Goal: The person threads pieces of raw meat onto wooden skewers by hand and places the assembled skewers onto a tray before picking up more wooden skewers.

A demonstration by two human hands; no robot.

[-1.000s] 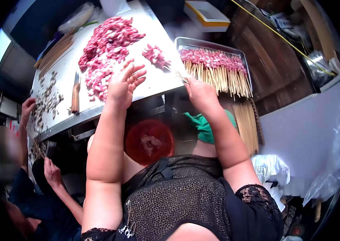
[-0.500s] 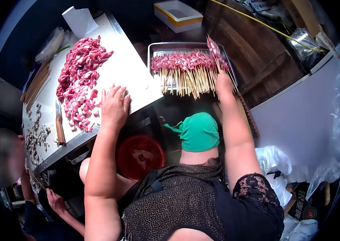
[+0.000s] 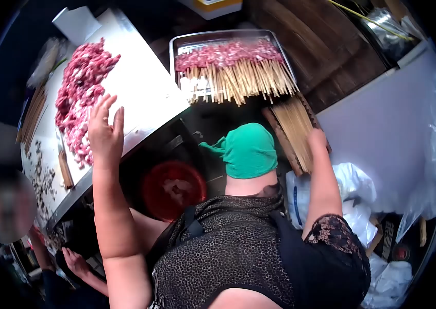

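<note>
Over the near side of the white table (image 3: 143,85), my left hand (image 3: 105,126) is raised beside the pile of raw meat pieces (image 3: 76,92), fingers apart and holding nothing. My right hand (image 3: 317,138) is at the right side of a box of bare wooden skewers (image 3: 292,126); its fingers are blurred and partly hidden, so its grip cannot be made out. Above that box, a metal tray (image 3: 172,56) holds a row of meat skewers (image 3: 228,56), meat at the far side and sticks towards me.
A knife (image 3: 65,167) and small grey pieces (image 3: 43,180) lie on the table. A red basin (image 3: 171,190) stands below. Green cloth (image 3: 250,150) covers my knee. Another person's hand (image 3: 76,262) is at lower left. Plastic bags (image 3: 354,185) are at right.
The meat skewers my right hand held over the tray have left it, and that hand has moved down to the bare skewers. My left hand has lifted off the table and shifted left.
</note>
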